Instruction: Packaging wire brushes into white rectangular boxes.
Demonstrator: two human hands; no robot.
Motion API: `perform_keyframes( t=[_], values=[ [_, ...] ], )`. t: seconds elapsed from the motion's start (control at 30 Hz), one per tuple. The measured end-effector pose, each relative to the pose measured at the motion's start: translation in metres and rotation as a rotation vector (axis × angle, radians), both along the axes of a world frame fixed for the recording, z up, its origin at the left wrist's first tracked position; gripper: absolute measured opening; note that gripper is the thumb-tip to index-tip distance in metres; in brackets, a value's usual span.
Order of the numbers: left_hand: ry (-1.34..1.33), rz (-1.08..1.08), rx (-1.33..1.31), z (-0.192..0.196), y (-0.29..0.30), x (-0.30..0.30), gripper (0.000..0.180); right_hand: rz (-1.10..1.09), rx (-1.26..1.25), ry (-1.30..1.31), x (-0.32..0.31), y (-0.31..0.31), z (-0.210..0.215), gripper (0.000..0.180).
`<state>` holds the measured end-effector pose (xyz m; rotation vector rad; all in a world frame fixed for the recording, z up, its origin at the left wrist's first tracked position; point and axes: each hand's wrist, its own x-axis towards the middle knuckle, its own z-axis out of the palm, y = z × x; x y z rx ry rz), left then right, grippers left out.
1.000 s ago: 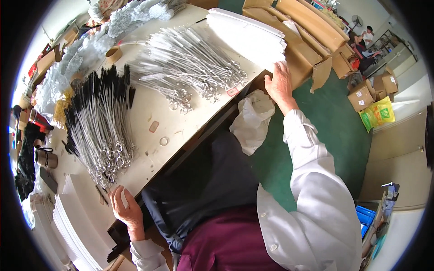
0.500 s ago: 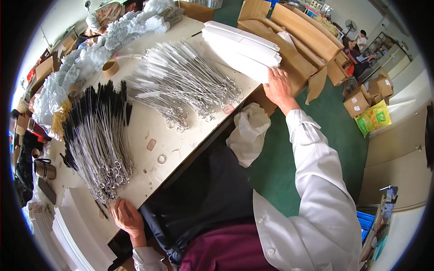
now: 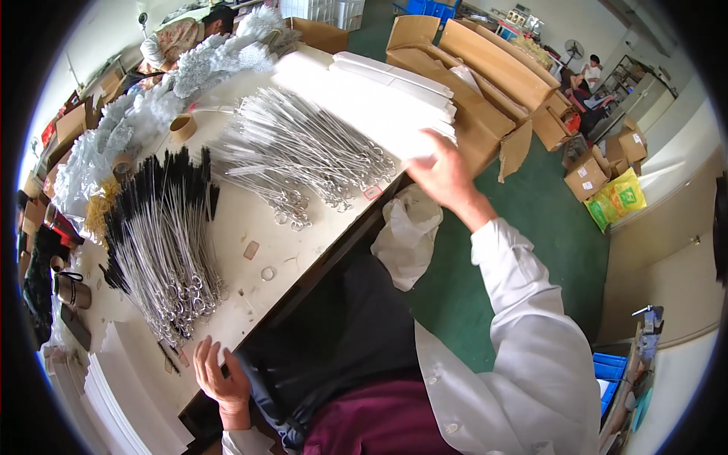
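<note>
My right hand [image 3: 446,176] pinches the near corner of a white sheet [image 3: 334,87], a flat piece of paper or thin card, beside a stack of folded white sheets [image 3: 398,76] at the table's far right end. The sheet's left part reaches over toward a heap of wire brushes with pale bristles [image 3: 303,144], their looped ends facing me. My left hand [image 3: 222,377] hovers at the near table edge, fingers apart and holding nothing. Closest to it lies a pile of black-bristled wire brushes [image 3: 168,243], loops toward me.
An open cardboard box [image 3: 485,98] stands behind the stack. A white plastic bag [image 3: 409,235] hangs below the table edge. White panels [image 3: 125,387] stand at the lower left. Tape rolls [image 3: 182,127] and bubble wrap [image 3: 220,61] line the far side. Another person [image 3: 171,42] works beyond.
My right hand has moved left and nearer, drawing a white sheet off the stack to the left. My left hand has lifted slightly from the table edge, its fingers spreading.
</note>
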<state>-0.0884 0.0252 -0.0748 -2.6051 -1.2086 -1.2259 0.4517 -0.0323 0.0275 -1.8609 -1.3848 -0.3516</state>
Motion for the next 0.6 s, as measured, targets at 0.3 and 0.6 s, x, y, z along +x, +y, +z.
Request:
perform_keyframes(
  t=[0.3, 0.6],
  values=[
    [0.36, -0.383, -0.137, 0.104, -0.016, 0.122, 0.08, 0.792, -0.236, -0.212, -0.172, -0.024, -0.003, 0.052],
    [0.391, -0.426, -0.293, 0.094, -0.007, 0.115, 0.078, 0.924, -0.196, -0.221, -0.201, -0.014, -0.027, 0.054]
  ],
)
